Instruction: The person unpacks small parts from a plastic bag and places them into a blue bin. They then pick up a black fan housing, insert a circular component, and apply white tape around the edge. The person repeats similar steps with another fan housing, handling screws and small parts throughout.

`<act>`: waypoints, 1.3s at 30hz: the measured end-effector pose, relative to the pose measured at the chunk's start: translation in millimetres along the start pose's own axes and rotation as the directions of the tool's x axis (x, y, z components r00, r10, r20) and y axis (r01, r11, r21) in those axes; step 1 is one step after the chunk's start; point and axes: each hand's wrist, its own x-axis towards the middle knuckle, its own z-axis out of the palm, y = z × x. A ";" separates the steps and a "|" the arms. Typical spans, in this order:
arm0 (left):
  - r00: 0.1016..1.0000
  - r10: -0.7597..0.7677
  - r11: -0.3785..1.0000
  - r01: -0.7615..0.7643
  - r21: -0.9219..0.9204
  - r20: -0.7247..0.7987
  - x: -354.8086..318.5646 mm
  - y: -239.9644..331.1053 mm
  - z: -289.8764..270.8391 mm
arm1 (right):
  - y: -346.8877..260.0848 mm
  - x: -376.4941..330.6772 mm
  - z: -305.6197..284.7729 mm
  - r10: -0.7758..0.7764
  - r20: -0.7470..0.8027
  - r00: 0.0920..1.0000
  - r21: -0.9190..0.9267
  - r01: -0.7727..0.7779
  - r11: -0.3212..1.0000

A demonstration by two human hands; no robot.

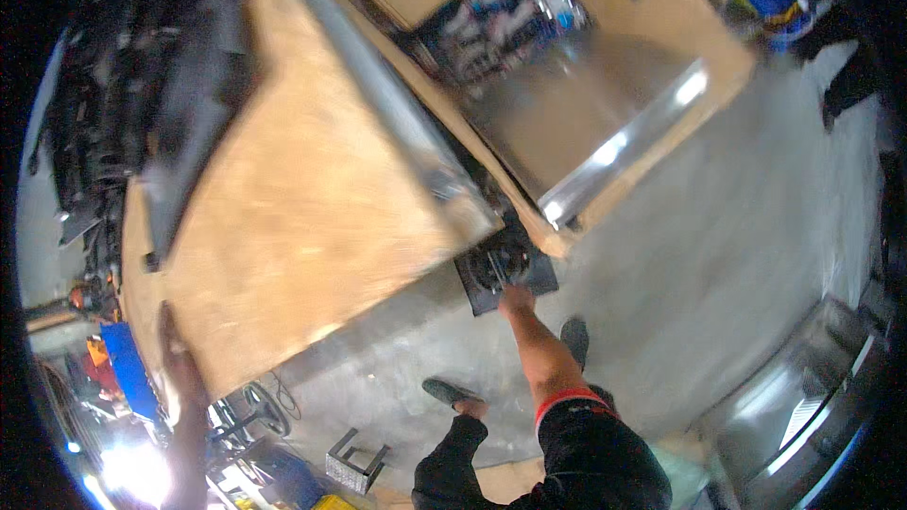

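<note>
My right hand (515, 300) reaches down and forward, its fingers closed at the near edge of a black square thing (480, 298) with a round dark part in its middle. The black thing is close to the corner of a wooden tabletop; what kind it is I cannot make out. My left hand (179, 364) is at the near left edge of that wooden top (302, 227), fingers stretched out along the wood. Blur hides how firmly it touches.
A wooden bench with a shiny metal plate (576, 113) stands on the far right side. Black items (142, 85) hang or lie at the far left. A small stool (357, 461), a wheel (267, 409) and a bright lamp (137, 472) are at the lower left. A metal-edged unit (794, 406) stands lower right.
</note>
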 end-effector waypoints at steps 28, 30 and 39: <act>0.973 0.226 0.951 -0.230 -0.208 -0.046 -15.4 72.1 10.3 | -418.6 -326.5 -520.0 -0.388 -0.806 0.447 -0.296 0.264 0.918; 0.963 0.242 0.908 -0.267 -0.324 -0.116 -12.3 76.0 10.3 | -413.7 -337.8 -526.8 -0.410 -0.751 0.517 -0.232 0.374 0.898; 0.853 -0.522 0.666 0.396 -0.632 -0.015 -96.9 -104.3 -96.8 | -400.2 -293.0 -535.1 -0.417 -0.744 0.522 -0.259 0.350 0.900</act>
